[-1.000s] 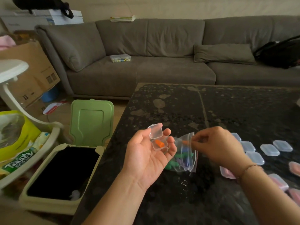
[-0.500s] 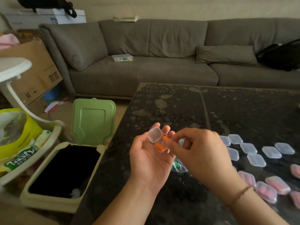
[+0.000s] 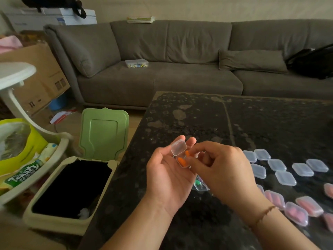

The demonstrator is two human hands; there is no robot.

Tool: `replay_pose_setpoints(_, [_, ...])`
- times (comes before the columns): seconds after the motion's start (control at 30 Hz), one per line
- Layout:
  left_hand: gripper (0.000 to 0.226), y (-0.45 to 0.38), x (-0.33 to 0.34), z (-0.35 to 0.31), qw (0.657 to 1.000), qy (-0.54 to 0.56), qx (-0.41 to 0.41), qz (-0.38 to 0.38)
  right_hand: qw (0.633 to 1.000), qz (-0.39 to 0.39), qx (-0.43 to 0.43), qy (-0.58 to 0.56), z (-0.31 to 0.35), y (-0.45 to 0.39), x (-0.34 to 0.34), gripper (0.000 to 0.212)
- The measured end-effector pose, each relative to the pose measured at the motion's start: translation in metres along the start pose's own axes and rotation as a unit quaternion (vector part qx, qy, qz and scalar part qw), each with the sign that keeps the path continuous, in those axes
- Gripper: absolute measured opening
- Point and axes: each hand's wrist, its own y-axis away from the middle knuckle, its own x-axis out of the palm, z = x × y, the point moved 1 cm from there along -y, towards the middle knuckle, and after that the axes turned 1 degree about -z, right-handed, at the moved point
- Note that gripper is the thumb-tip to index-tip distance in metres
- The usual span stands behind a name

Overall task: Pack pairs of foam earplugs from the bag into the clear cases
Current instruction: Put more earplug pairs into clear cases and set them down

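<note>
The left hand [image 3: 168, 175] cradles an open clear case [image 3: 181, 156] on its loosely curled fingers, one orange earplug [image 3: 182, 161] lying inside. The right hand [image 3: 219, 170] pinches a second orange earplug [image 3: 187, 153] at the case rim, apparently between thumb and forefinger. Light, soft, springy foam: best held mid-body, gently; the bag [image 3: 199, 184] lies beneath on the table [image 3: 270, 123].

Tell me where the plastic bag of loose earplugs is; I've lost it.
In the head view, the clear plastic bag lies on the dark table, mostly hidden beneath the right hand, beside the left palm.
</note>
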Motion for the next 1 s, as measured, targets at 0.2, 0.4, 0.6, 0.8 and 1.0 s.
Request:
replay_pose_setpoints(0.2, [0.044, -0.001, 0.0, -0.001, 1.0, -0.016, 0.0, 0.007, 0.998, 0.048, 0.021, 0.027, -0.007, -0.003, 0.001, 0.004])
replay_pose_setpoints(0.4, [0.037, -0.004, -0.004, -0.001, 0.999, -0.051, -0.005, 0.001, 1.0, 0.014, 0.011, -0.015, -0.011, -0.005, -0.002, 0.008])
replay_pose_setpoints(0.6, [0.04, -0.007, -0.003, -0.006, 0.987, -0.154, -0.041, 0.013, 0.998, -0.029, 0.032, -0.045, -0.015, -0.009, -0.008, 0.016])
replay_pose_setpoints(0.8, [0.05, -0.007, -0.002, -0.01, 0.987, -0.151, -0.046, 0.017, 0.999, 0.047, -0.013, 0.004, -0.017, -0.011, -0.008, 0.022])
replay_pose_setpoints(1.0, [0.059, -0.006, -0.003, -0.01, 0.991, -0.108, -0.076, 0.036, 0.986, 0.094, -0.096, 0.093, -0.017, -0.007, -0.006, 0.025])
